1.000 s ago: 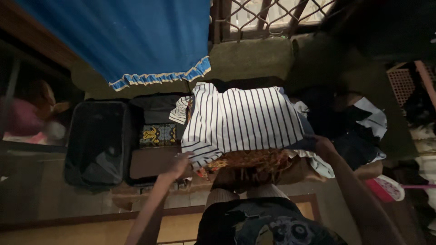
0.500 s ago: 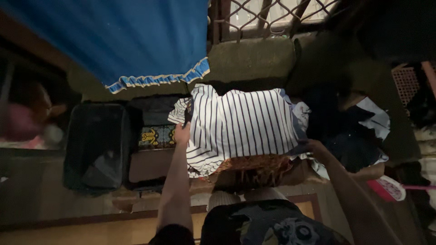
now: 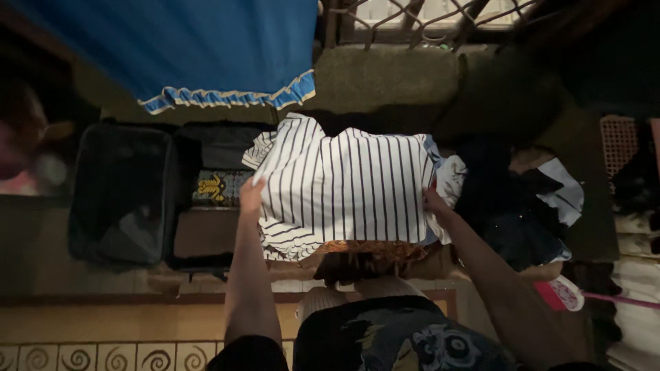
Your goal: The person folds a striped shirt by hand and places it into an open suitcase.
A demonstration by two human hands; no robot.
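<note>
A white shirt with dark stripes (image 3: pixel 350 182) lies spread over a heap of clothes in front of me. My left hand (image 3: pixel 251 195) rests on its left edge, near a sleeve. My right hand (image 3: pixel 434 201) presses on its right edge. Whether the fingers pinch the cloth is hard to tell in the dim light. An orange patterned cloth (image 3: pixel 364 249) shows under the shirt's near edge.
An open dark suitcase (image 3: pixel 124 192) lies to the left, with folded clothes (image 3: pixel 216 187) in its right half. A blue curtain (image 3: pixel 185 48) hangs above. Dark and white clothes (image 3: pixel 529 199) are piled at the right. A window grille (image 3: pixel 419 14) is behind.
My left hand moved from the shirt's near corner up along its left edge. My right hand slid up the right edge. The view tilted slightly downward.
</note>
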